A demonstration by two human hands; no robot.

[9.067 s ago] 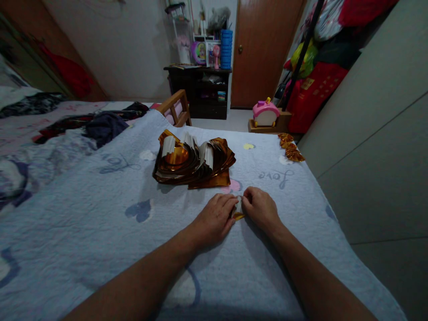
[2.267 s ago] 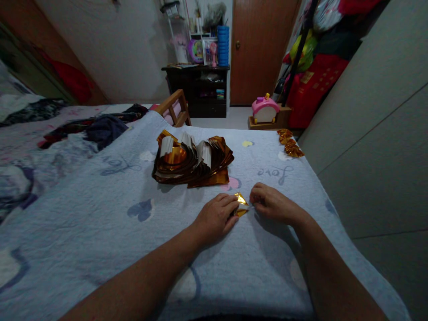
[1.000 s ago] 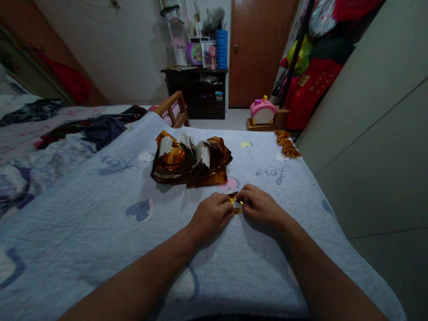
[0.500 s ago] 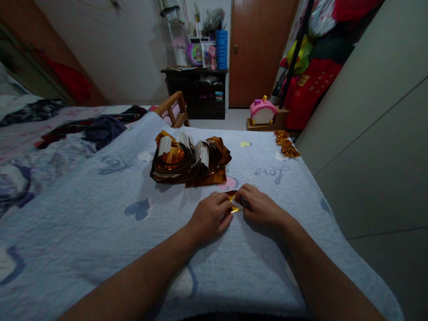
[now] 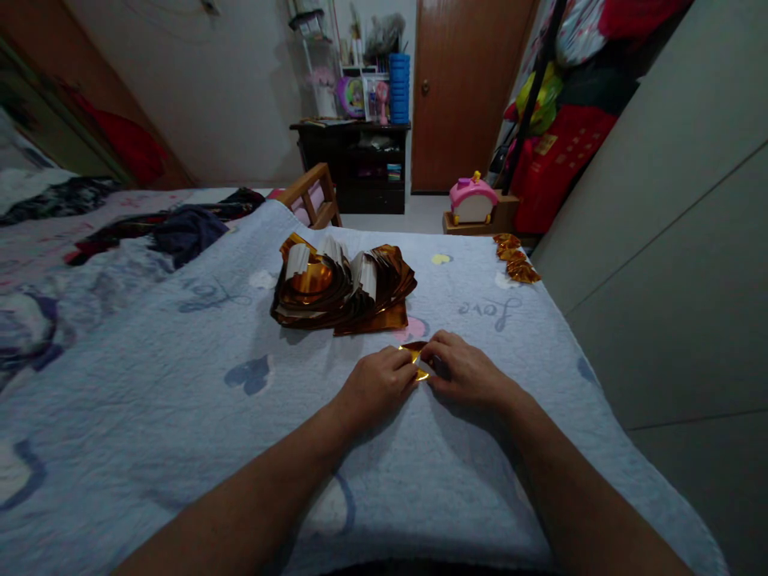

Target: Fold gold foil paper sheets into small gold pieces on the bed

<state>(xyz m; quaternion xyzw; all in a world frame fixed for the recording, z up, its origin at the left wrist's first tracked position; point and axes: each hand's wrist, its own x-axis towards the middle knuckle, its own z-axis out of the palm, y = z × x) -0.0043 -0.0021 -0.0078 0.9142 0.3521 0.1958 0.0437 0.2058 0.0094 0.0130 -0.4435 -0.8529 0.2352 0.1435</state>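
Both hands meet over one small piece of shiny gold foil paper [image 5: 414, 350] near the middle of the bedspread. My left hand [image 5: 379, 382] is closed on its left side, fingers bent down over the foil. On the other side my right hand [image 5: 461, 366] pinches the sheet between thumb and fingers. Part of the foil is hidden beneath the fingers, so its folded shape is unclear. Just beyond my hands lies a thick curled stack of gold foil paper sheets [image 5: 342, 296], their pale backs showing in places.
Several crumpled or folded gold foil pieces [image 5: 514, 260] lie at the far right edge of the light blue bedspread [image 5: 180, 432]. Dark clothes [image 5: 190, 234] lie at the left. Beyond stand a wooden chair [image 5: 318, 196] and a dark cabinet [image 5: 354, 172]; a pale wardrobe [image 5: 672, 264] borders the right.
My left hand has shifted slightly and its fingers have drawn in, showing a little more foil at the top left. The right hand stays nearly in place.
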